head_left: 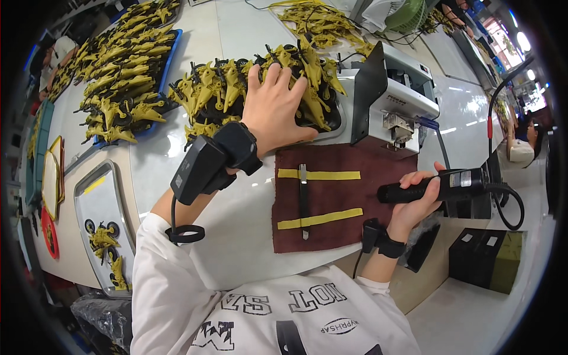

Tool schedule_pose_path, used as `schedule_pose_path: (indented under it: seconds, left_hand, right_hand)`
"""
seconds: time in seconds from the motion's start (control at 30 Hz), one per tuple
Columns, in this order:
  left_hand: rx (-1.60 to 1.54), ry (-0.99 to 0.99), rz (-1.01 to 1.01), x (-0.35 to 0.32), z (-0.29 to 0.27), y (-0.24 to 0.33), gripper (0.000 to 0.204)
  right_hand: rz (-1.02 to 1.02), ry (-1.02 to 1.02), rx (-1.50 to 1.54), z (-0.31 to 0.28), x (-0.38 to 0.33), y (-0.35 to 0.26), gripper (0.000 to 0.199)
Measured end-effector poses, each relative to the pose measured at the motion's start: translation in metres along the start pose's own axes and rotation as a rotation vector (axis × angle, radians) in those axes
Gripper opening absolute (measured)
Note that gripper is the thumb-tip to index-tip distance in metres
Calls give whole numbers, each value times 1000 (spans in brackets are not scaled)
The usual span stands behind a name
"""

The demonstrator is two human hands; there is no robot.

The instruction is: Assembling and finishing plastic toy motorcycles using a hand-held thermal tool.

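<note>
My left hand (273, 109), fingers spread, reaches over a pile of yellow-and-black toy motorcycles (208, 89) on a metal tray (338, 118). Its fingertips are at the toys; whether they press on any I cannot tell. In my right hand (414, 208) lies a black electric screwdriver (460, 184), fingers wrapped around its body, its cable curving off to the right. Between my hands a maroon mat (331, 236) lies on the table. Two yellow tape strips (337, 175) cross the mat, with a thin dark strip with metal ends (304, 201) lying across them.
Beyond the mat stands a white benchtop machine (405, 89) with a dark plate on its side. A blue tray (171, 62) heaped with more toys is at far left. Nearer, a metal tray (97, 204) holds a few toys. A green fan (408, 15) stands behind.
</note>
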State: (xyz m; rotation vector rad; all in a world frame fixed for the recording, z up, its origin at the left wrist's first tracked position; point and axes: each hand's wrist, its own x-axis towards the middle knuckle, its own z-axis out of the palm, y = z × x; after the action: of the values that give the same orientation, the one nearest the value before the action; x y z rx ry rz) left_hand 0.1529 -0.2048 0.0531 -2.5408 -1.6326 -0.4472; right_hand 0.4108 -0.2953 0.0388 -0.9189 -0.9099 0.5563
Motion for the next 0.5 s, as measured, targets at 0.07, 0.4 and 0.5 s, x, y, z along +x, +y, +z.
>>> schedule_pose_path:
  seconds: [0.07, 0.4, 0.5]
  left_hand:
    - [-37, 170, -19, 1, 5, 7, 83]
    - [265, 176, -90, 18, 30, 31, 61]
    - [199, 111, -111, 16, 21, 32, 55]
  right_hand:
    - [2, 4, 11, 1, 0, 1, 46]
    - [1, -37, -41, 3, -6, 2, 42]
    - [-8, -28, 4, 4, -5, 1, 46]
